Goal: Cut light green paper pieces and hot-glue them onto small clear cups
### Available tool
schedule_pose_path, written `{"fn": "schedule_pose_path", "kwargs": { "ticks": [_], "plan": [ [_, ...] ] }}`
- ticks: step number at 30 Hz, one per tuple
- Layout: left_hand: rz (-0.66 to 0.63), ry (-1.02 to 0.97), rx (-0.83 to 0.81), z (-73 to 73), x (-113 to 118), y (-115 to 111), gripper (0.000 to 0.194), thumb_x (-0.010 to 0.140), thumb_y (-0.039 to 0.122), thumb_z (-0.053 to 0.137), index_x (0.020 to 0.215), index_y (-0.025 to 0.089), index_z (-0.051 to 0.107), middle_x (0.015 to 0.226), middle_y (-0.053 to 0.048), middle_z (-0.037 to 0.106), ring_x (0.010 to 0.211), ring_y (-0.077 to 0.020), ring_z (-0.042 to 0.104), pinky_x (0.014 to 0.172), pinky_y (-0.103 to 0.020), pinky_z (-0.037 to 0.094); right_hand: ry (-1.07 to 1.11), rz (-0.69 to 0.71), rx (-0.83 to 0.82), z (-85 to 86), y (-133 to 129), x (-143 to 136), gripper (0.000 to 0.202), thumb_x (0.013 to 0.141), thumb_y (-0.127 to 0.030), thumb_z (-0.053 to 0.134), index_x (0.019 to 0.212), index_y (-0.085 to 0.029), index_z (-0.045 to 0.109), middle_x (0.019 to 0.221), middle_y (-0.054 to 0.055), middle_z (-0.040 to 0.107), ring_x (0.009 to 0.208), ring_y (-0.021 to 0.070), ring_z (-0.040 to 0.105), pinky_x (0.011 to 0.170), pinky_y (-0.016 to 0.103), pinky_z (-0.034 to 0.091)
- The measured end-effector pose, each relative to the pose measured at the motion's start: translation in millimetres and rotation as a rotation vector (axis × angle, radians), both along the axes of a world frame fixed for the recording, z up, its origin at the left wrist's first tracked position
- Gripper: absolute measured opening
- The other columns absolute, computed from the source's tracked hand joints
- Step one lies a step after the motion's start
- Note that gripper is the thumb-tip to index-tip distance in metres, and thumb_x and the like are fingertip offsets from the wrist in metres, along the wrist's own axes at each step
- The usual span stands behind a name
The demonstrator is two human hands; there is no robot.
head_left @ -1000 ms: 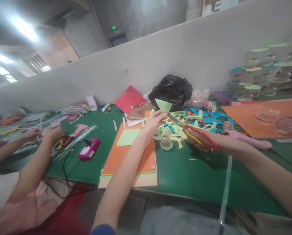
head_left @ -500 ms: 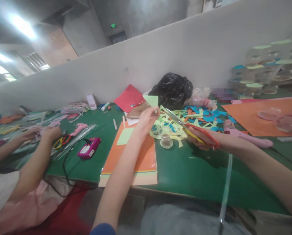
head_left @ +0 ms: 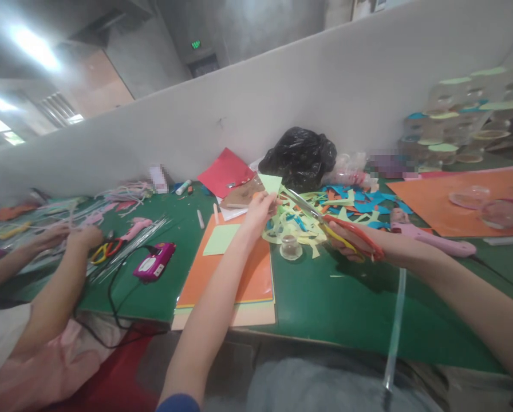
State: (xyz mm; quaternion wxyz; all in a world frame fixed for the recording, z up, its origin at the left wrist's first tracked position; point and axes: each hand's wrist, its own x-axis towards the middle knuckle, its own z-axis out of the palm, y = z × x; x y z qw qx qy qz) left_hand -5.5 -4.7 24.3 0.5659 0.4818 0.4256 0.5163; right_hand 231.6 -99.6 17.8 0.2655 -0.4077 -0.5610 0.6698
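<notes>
My left hand [head_left: 261, 209] pinches a small piece of light green paper [head_left: 271, 183] and holds it up over the table. Just to its right, my right hand [head_left: 346, 240] grips the handles of a pair of scissors [head_left: 304, 203] with red and yellow grips. The blades point up and left, towards the green paper, their tips close to its right edge; I cannot tell whether they touch. Below the blades lie light green paper scraps [head_left: 297, 220] and a small clear plastic cup [head_left: 291, 247]. Under my left forearm is a stack of orange sheets [head_left: 252, 274] with a green square [head_left: 220, 239] on it.
A black plastic bag [head_left: 299, 157] leans on the wall behind the scraps. Pink glue gun [head_left: 432, 240] and orange sheet [head_left: 428, 200] lie to the right. At left are a magenta device [head_left: 156, 262] with a black cable and a co-worker's hands [head_left: 85, 236].
The green paper in my left hand has turned and dropped slightly, now showing a pointed, triangle-like shape. My right hand and the scissors have hardly moved.
</notes>
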Motion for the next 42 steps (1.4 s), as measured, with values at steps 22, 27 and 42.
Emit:
{"fn": "schedule_pose_path", "kwargs": {
  "ticks": [22, 27, 42],
  "plan": [
    [0.04, 0.036, 0.099, 8.0, 15.3, -10.8, 0.023, 0.09, 0.021, 0.063, 0.069, 0.015, 0.055, 0.066, 0.003, 0.052, 0.064, -0.0058, 0.052, 0.068, -0.018, 0.044, -0.057, -0.084, 0.009, 2.1, 7.5, -7.8, 0.068, 0.069, -0.072, 0.074, 0.083, -0.023, 0.029, 0.062, -0.01, 0.023, 0.049, 0.0033, 0.018, 0.043, 0.018, 0.017],
    [0.06, 0.024, 0.085, 9.2, 16.1, -14.5, 0.021, 0.09, 0.022, 0.064, 0.074, 0.017, 0.052, 0.07, 0.004, 0.053, 0.066, -0.0058, 0.057, 0.071, -0.018, 0.047, -0.025, -0.067, 0.03, -8.9, 7.4, 0.0, 0.055, 0.081, -0.066, 0.068, 0.091, -0.023, 0.035, 0.068, -0.008, 0.028, 0.053, 0.0047, 0.023, 0.047, 0.02, 0.021],
    [-0.022, 0.131, 0.134, 18.5, 28.8, -33.0, 0.014, 0.098, 0.017, 0.051, 0.086, 0.02, 0.044, 0.062, 0.005, 0.061, 0.051, -0.0069, 0.056, 0.058, -0.021, 0.043, -0.008, -0.077, -0.004, -16.9, 12.3, 0.0, 0.062, 0.07, -0.062, 0.079, 0.091, -0.022, 0.037, 0.071, -0.009, 0.041, 0.052, 0.0016, 0.03, 0.049, 0.018, 0.023]
  ]
}}
